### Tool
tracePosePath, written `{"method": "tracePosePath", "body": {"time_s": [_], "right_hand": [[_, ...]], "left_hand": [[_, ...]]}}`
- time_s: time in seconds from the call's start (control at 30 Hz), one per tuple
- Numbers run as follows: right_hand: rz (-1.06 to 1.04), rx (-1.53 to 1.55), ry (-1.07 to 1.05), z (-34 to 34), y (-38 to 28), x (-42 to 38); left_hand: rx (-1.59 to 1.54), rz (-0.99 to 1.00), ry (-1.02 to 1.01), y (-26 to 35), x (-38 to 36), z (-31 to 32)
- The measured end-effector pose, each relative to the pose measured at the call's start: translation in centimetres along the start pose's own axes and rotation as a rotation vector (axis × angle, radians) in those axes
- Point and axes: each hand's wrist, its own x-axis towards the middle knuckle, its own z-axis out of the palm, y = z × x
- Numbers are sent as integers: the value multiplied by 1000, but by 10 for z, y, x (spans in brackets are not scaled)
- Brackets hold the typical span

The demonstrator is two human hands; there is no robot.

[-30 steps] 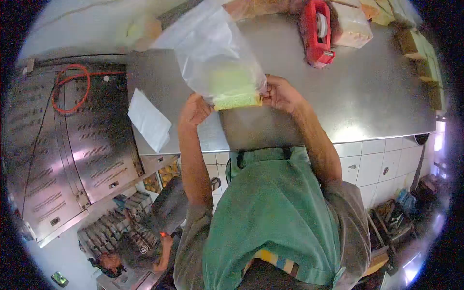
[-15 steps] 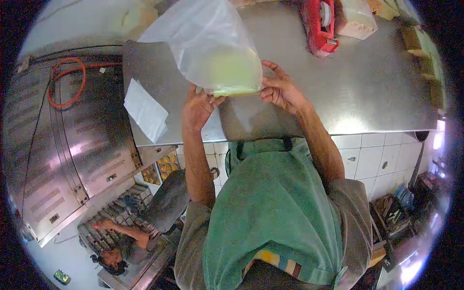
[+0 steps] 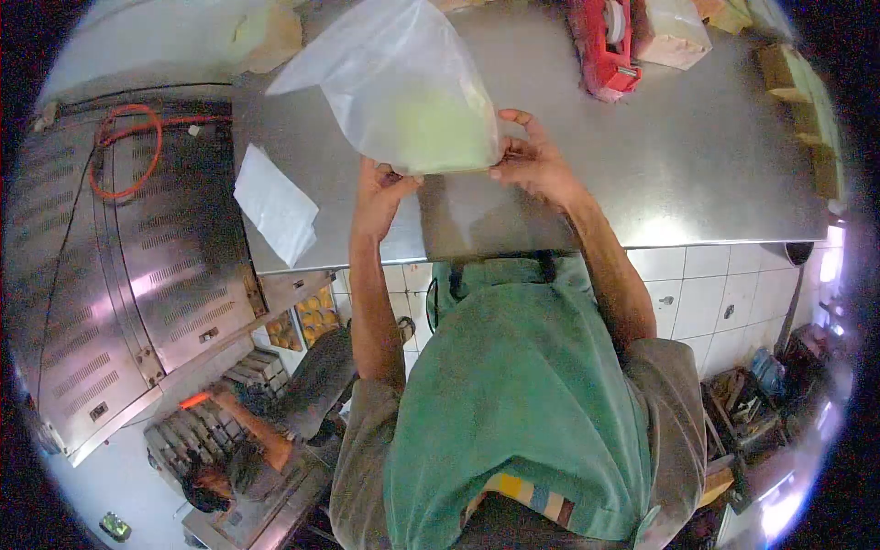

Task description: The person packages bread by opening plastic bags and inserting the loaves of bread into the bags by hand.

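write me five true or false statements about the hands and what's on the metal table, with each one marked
1. The left hand and right hand both hold the plastic bag. True.
2. The red tape dispenser is left of the bag. False: it is on the right.
3. The white sheet lies flat on the metal table. True.
4. What shows through the bag is dark blue. False: it is pale green.
5. The apron is green. True.

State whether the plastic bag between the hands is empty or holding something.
Holding something: a pale green item shows through the bag.
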Motion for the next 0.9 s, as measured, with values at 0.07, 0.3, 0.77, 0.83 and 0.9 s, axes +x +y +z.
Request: {"method": "tracePosePath", "body": {"time_s": [0.07,0.3,0.77,0.83,0.9], "right_hand": [[-50,-155,36,1,2,1],[-75,-221,37,6,6,4],[112,3,149,-8,14,16],[125,53,197,-8,19,19],[134,46,240,-6,12,22]], "left_hand": [[22,25,38,0,1,4],[90,30,17,-2,5,3],[186,-79,-38,-54,20,-44],[318,-55,-63,-54,22,-43],[382,16,-39,-49,28,-37]]}}
